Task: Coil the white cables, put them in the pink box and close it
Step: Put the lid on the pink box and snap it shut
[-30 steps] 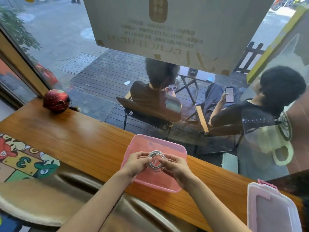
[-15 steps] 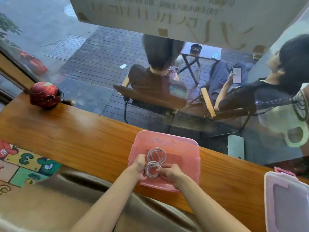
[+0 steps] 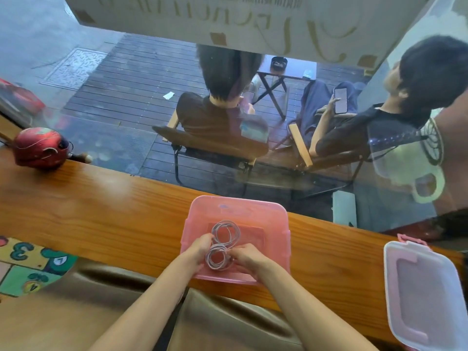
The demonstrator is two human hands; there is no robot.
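Two coiled white cables are seen inside the open pink box [image 3: 276, 211] on the bench [image 3: 101, 211]: a far coil [image 3: 226, 232] lies free, while a near coil [image 3: 217, 257] is pinched at either side by the left hand [image 3: 200, 252] and right hand [image 3: 247, 257]. The lid [image 3: 425, 295] lies well apart at the right, so releasing and closing are judged to remain.

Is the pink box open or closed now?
Open: the pink box has no lid on; its lid lies apart on the counter.
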